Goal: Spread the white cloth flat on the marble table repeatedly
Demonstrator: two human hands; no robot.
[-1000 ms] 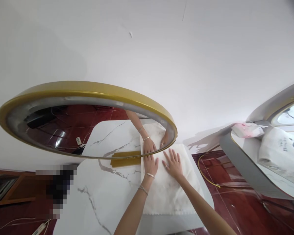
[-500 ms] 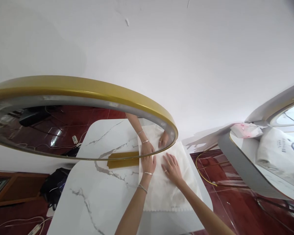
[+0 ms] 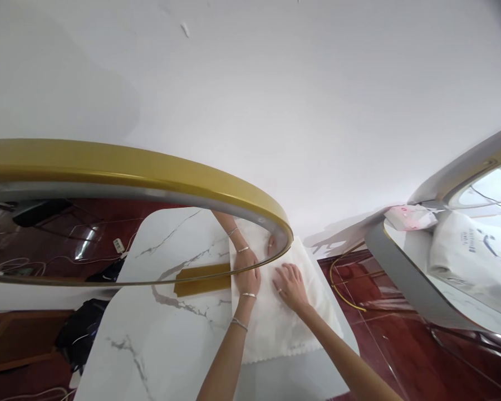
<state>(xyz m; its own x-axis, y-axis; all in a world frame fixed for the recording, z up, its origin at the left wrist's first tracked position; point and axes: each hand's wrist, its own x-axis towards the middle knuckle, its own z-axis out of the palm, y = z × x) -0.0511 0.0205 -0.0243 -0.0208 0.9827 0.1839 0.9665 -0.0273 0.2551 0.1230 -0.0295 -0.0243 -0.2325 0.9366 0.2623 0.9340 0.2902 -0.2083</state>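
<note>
A white cloth (image 3: pixel 275 340) with a scalloped near edge lies spread on the right part of a marble-patterned table (image 3: pixel 179 345). My left hand (image 3: pixel 247 283), with bracelets at the wrist, rests flat on the cloth's left side, close to the mirror's lower rim. To its right, my right hand (image 3: pixel 291 285) lies on the cloth with a ring on one finger, its fingers apart and slightly bent. Neither hand visibly grips anything. Both hands and the cloth are reflected in the mirror.
A large gold-framed mirror (image 3: pixel 150 166) stands over the table's back. A gold base plate (image 3: pixel 202 285) sits under it. On the right, another table (image 3: pixel 404 267) carries a tissue pack (image 3: pixel 411 217) and a white printed cloth bundle (image 3: pixel 471 256). A black bag (image 3: pixel 81 331) is at the left.
The view has shifted slightly, so the mirror and tables appear farther left. My right hand's fingers look a little more bent. Both hands remain on the cloth.
</note>
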